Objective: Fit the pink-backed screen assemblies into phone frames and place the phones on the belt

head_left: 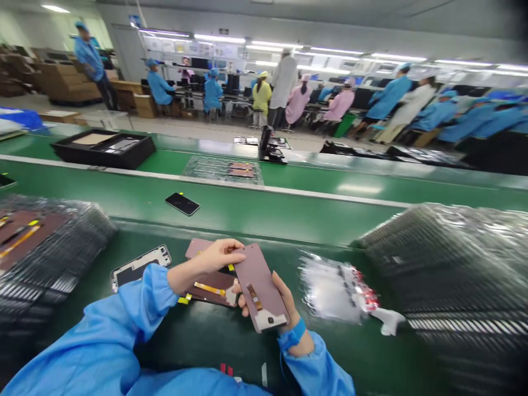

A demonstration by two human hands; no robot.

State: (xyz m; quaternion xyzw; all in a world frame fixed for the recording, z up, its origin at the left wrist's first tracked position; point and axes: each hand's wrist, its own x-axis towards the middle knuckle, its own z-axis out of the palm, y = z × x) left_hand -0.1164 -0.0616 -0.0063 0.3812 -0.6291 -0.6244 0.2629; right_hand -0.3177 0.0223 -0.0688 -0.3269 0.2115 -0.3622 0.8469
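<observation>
From the head view, the left hand (218,257) pinches the top corner of a brown display panel (264,283) between thumb and fingers, while the right hand (287,301) grips its lower part from beneath, fingers curling round to the opposite side. The panel is held tilted above the middle of the green workbench (198,341). More brown panels (212,288) lie below the left wrist, with a phone frame (144,264) towards the left edge. Clear bags (330,289) lie right of the hands; tray stacks (449,264) flank both side edges.
</observation>
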